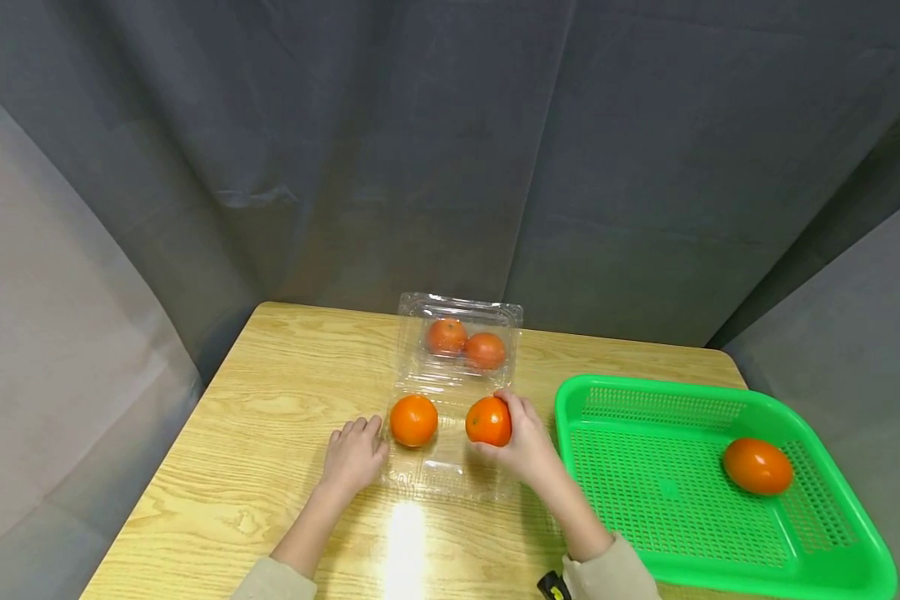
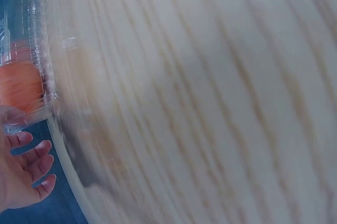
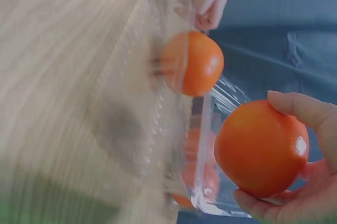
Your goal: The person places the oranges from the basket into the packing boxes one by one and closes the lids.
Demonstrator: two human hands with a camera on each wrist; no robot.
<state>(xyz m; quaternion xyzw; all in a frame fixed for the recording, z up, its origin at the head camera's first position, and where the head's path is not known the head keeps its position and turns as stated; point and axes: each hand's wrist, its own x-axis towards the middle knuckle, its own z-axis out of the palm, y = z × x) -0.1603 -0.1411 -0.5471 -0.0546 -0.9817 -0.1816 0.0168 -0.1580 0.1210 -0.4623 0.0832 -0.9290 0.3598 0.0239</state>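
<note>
The orange [image 1: 487, 422] sits in the grasp of the right hand [image 1: 521, 442], over the right side of the near half of the clear box [image 1: 446, 479]; whether its underside touches the plastic cannot be told. Thumb and fingers wrap it from the right, leaving its left face bare. It looks round, firm and fairly weighty for its size, with a glossy skin that may slide under a light pinch, so a hold round its widest part, thumb opposite fingers, should serve best; a hard squeeze could bruise it. The box seems thin and springy, likely to flex or skid if pushed, and is better steadied by its rim. Across from the held fruit, a second orange [image 1: 413, 421] rests at the left of that near half. Just beside it, the left hand [image 1: 354, 454] is empty, its fingers loosely bent at the box's left edge; contact there is unclear. Two more oranges [image 1: 447, 337] lie side by side in the far half. To the right, on the wooden table [image 1: 285, 375], a green basket [image 1: 667, 383] holds a lone orange [image 1: 757, 467] near its right wall
</note>
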